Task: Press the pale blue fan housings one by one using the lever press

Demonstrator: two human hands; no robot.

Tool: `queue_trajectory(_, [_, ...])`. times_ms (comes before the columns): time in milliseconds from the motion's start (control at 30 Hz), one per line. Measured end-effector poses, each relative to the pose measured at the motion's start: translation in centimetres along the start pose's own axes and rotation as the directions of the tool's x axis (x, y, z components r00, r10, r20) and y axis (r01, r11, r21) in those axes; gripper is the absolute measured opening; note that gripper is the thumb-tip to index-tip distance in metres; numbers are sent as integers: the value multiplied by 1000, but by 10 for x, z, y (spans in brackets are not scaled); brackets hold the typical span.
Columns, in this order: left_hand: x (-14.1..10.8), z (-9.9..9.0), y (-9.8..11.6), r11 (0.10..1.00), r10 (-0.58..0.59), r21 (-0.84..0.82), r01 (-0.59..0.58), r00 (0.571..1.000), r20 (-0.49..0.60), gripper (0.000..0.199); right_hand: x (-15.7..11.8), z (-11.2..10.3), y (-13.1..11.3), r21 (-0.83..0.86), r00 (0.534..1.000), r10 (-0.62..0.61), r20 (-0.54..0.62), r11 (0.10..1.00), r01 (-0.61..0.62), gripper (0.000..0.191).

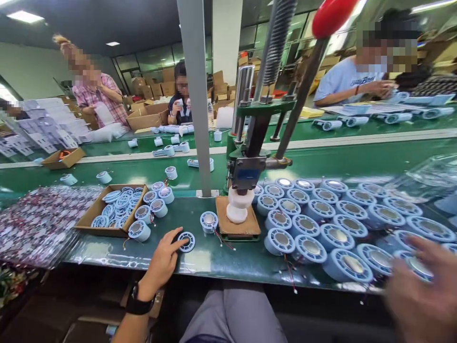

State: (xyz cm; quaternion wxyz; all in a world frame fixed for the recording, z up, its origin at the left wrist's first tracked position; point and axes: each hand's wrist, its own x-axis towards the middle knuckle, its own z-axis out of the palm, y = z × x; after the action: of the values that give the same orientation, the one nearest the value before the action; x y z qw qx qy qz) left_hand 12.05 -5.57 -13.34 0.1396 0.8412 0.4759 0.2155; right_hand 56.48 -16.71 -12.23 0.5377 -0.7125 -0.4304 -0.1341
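Observation:
My left hand (163,258), with a black watch on the wrist, is closed at a light blue slotted ring (186,235) near the table's front edge. Its index finger lies across the ring. A blue motor-like cylinder (209,221) with wires stands just beyond, beside the hand press. The press's white plastic head (238,213) is over a brown pad (222,220). My right hand (416,286), smeared by motion, is over the near right end of several blue cylinders with silver centres (310,247); its grip cannot be made out.
A cardboard box of blue rings (84,228) stands left, near several cylinders (138,230) and a plastic-covered pile of wired parts (43,219). The press's red-knobbed lever (302,95) rises above the table. Clear plastic (424,178) lies right. Other people work across the green bench.

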Motion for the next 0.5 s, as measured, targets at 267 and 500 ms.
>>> queue_trajectory(267, [5, 5, 20, 990, -116, 79, 117, 993, -18, 62, -70, 168, -172, 347, 607, -464, 645, 886, 309, 51])
queue_trajectory(500, [3, 9, 19, 989, -144, 18, 145, 988, -54, 71, -90, 165, -158, 424, 579, -433, 691, 891, 160, 61])
